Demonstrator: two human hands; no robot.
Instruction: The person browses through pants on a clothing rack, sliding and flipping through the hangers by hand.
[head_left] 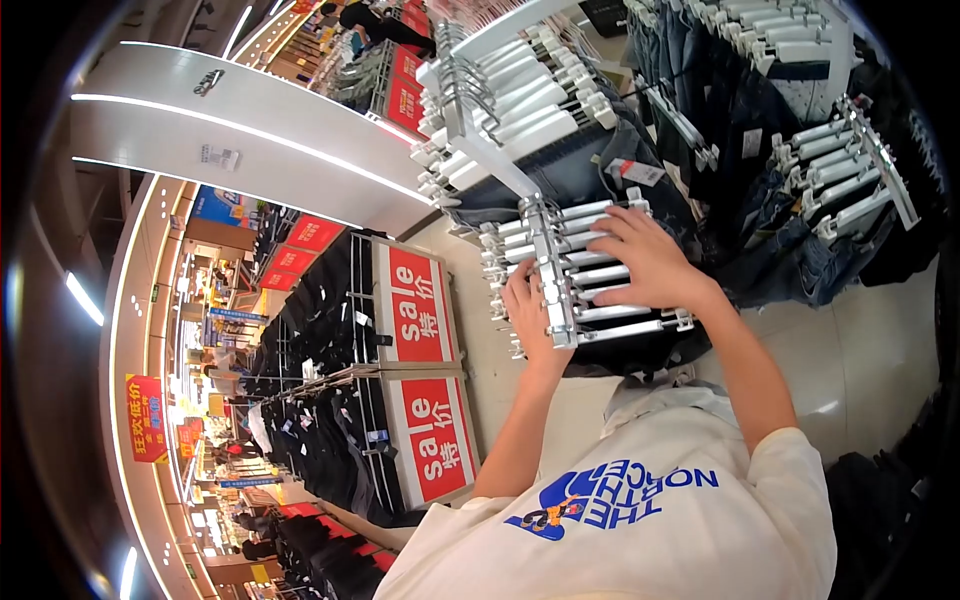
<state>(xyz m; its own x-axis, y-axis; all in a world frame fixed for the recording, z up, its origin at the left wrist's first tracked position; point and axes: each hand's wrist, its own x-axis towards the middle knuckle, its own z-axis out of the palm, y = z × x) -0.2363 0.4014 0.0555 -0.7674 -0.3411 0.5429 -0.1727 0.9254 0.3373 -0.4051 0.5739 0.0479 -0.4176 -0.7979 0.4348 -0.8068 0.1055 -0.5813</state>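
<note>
Several white clip hangers [605, 313] hang in a row on a slanted metal rack arm [548, 262], with dark trousers [640, 352] below them. My left hand [535, 310] is at the left side of the arm, fingers bent against the hanger ends; what its fingertips hold is hidden. My right hand [645, 260] lies over the hangers on the right side of the arm, its fingers spread across them. Above, blue jeans [575, 172] with a red and white tag [637, 172] hang from more white hangers [520, 110].
More jeans [690, 90] hang at the upper right, beside another hanger arm [880, 165]. Red sale signs [420, 310] front a rack of black clothes [320, 340] on the left. A person [375, 22] in dark clothes bends at the top. Pale floor [830, 360] shows at right.
</note>
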